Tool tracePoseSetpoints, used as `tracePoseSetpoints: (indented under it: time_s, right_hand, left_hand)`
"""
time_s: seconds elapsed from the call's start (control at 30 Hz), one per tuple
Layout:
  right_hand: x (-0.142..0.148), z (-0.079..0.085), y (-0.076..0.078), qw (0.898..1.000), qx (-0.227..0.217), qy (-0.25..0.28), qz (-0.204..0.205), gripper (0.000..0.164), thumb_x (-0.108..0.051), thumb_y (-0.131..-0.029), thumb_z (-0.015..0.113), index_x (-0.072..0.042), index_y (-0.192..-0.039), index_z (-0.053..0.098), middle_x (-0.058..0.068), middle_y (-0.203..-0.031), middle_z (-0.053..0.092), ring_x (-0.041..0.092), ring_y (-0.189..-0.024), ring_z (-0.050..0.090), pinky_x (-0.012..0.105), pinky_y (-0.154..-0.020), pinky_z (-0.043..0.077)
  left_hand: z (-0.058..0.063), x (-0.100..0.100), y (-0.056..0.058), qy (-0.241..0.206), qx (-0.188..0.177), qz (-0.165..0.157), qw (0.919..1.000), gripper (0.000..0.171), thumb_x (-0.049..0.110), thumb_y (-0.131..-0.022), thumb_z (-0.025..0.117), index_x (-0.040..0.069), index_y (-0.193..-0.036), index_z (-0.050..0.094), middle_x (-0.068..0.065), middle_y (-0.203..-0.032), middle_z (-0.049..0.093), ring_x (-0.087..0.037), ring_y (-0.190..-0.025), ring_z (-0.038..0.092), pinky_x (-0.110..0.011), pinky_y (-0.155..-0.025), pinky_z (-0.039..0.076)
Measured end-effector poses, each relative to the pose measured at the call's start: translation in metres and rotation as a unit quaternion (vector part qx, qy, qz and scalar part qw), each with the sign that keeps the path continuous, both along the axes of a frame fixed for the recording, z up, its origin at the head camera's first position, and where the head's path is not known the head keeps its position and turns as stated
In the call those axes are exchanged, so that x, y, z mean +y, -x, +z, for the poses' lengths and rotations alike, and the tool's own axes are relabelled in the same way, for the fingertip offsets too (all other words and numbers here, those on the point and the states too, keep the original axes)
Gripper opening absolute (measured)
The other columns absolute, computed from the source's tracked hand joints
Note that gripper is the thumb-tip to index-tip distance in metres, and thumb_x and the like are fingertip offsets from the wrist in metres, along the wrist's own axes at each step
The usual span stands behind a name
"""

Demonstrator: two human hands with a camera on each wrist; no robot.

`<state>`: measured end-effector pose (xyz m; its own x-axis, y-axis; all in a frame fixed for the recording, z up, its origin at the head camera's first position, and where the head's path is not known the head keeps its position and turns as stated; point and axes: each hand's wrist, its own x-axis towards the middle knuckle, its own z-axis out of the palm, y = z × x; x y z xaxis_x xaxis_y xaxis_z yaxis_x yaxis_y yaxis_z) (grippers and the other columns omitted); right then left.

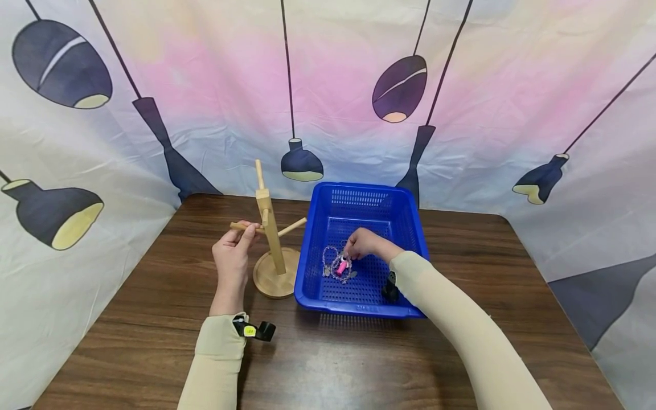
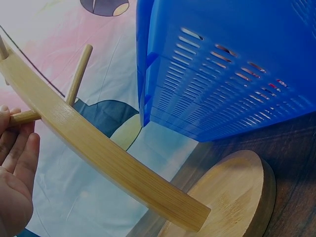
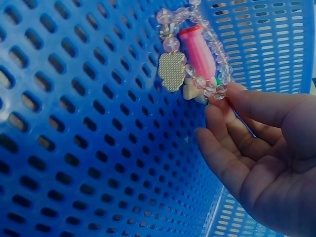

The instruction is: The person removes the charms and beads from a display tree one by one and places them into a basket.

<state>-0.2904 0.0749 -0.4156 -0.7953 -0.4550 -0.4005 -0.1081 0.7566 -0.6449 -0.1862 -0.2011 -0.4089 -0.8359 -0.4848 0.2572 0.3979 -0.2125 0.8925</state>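
My left hand [image 1: 233,259] pinches a side peg [image 2: 24,117] of a wooden peg stand [image 1: 277,250], thumb on one side and fingers on the other. The stand has a round base [image 1: 265,282] and a post that leans in the head view. Inside the blue basket, my right hand [image 1: 365,243] pinches a clear-and-pink beaded bracelet [image 3: 220,57] between thumb and fingertips. A pink bottle-shaped charm [image 3: 200,52] and a flat, textured, pale charm [image 3: 172,72] hang with it. More beaded strands [image 1: 324,259] lie close by on the basket floor.
The blue perforated basket [image 1: 359,309] stands right of the peg stand, its left wall near the base. Both rest on a dark wood table [image 1: 154,319]. A printed cloth [image 1: 215,85] with lamp drawings hangs behind. Each wrist wears a small black camera.
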Motion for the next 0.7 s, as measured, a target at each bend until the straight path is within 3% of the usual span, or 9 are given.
tracePoseSetpoints:
  time_s: [0.7]
  right_hand:
    - [-0.0026,-0.005,-0.0007,0.999,0.022,-0.031,0.01,0.014,-0.003,-0.097,0.066,0.002,-0.103,0.077,0.018,-0.111,0.077,0.025,-0.096,0.074,0.032,-0.085,0.064]
  left_hand:
    - [0.0003,0.0001,0.0007,-0.007,0.012,-0.006,0.9999,0.022,-0.002,-0.097,0.067,0.014,-0.084,0.074,0.01,-0.081,0.077,-0.001,-0.079,0.075,-0.014,-0.075,0.062]
